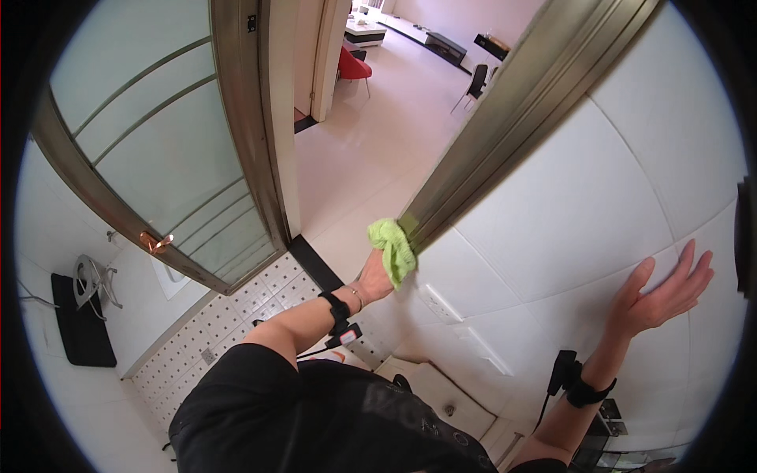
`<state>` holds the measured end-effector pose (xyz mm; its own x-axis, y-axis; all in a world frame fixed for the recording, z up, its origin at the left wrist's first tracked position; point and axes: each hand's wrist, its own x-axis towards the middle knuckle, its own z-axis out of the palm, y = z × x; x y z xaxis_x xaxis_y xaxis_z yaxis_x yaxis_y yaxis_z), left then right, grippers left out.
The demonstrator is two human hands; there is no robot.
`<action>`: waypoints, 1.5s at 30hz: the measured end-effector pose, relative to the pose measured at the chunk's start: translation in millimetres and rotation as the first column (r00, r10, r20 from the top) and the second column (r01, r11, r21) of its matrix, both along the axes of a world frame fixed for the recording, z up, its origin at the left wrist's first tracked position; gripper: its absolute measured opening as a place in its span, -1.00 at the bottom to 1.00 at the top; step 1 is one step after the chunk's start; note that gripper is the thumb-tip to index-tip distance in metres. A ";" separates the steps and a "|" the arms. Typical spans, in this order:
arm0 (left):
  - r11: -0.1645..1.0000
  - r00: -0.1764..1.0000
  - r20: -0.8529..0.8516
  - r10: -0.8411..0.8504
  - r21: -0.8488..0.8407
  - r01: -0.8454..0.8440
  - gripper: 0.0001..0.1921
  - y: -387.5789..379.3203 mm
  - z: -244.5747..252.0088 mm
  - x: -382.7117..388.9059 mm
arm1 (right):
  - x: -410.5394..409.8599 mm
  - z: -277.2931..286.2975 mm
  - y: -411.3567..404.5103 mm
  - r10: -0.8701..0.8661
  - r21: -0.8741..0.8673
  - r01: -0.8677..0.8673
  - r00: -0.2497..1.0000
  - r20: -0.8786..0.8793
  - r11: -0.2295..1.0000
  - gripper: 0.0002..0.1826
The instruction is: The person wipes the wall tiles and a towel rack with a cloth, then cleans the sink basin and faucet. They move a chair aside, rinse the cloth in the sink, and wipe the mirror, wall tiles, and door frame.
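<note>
A lime-green cloth (pixel 392 251) is gripped in my left hand (pixel 376 279), its loose end hanging down over the fingers. It lies against the lower visible part of the metal door frame (pixel 502 136), on the doorway side. My right hand (pixel 665 298) is raised with fingers spread and holds nothing. Behind it is the white tiled wall (pixel 568 219); whether the palm touches the tiles I cannot tell. Each wrist wears a black strap with a small device.
At left stands an open glass-panelled door (pixel 171 148) with a copper-coloured handle (pixel 156 242). A dark threshold (pixel 316 260) crosses the doorway. White socket plates (pixel 439 303) sit low on the wall. Beyond are a red chair (pixel 355 65) and a black chair (pixel 476 81).
</note>
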<state>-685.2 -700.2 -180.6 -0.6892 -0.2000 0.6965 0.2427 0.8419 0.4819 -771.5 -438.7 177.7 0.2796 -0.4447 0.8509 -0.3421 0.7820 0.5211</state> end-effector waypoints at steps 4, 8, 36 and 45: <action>0.996 0.991 0.110 0.081 -0.046 -0.076 -0.57 -0.6 12.5 -1.2 | 3.5 -1.6 -5.0 -0.042 -0.083 0.048 0.996 0.077 0.995 -0.47; 0.996 0.994 0.070 0.079 0.031 -0.081 -0.53 2.9 36.6 2.4 | 15.5 -5.5 -8.2 -0.072 -0.130 0.100 0.977 0.201 0.986 -0.45; 0.871 0.528 -0.848 0.049 -0.222 -0.437 -0.31 -12.6 588.2 -62.4 | 38.6 0.3 3.4 -0.072 -0.124 0.124 0.929 0.362 0.984 -0.51; 0.935 0.527 -0.801 0.283 0.106 -0.339 -0.35 -20.0 624.2 -69.8 | 36.3 2.9 3.1 -0.044 -0.122 0.094 0.932 0.360 0.988 -0.51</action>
